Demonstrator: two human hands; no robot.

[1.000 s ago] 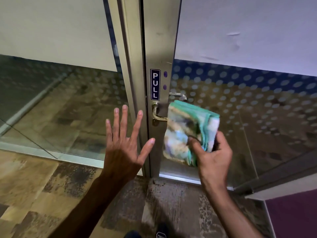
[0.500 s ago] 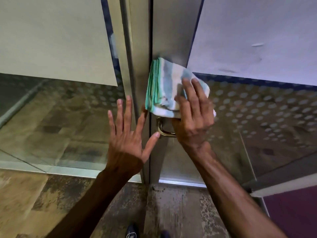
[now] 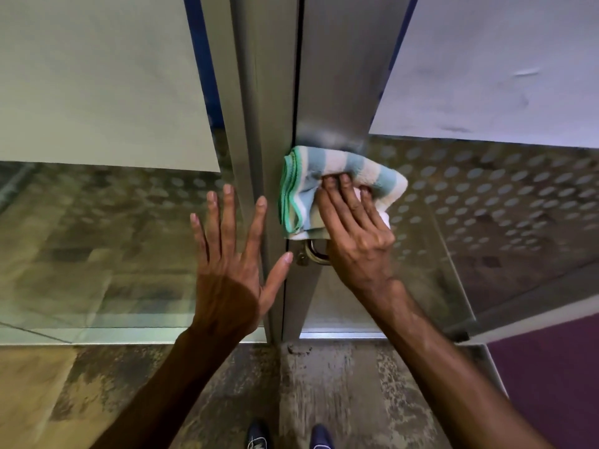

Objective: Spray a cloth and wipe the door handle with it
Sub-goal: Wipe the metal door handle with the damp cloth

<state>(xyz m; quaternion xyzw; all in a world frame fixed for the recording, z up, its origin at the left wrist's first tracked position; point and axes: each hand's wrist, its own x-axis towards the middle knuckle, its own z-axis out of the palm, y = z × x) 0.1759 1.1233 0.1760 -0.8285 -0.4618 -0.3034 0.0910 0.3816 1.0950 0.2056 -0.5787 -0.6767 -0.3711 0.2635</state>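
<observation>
The door handle, a curved metal pull on the door's aluminium stile, showed only at its lower bend; the folded striped cloth covered the rest. My right hand pressed the cloth flat against the stile, fingers clenched into its top fold. My left hand was spread and released, palm toward the door frame (whether it touched, I couldn't tell). I judged wiping was in hand; next the cloth needed dragging down around the handle's curve.
</observation>
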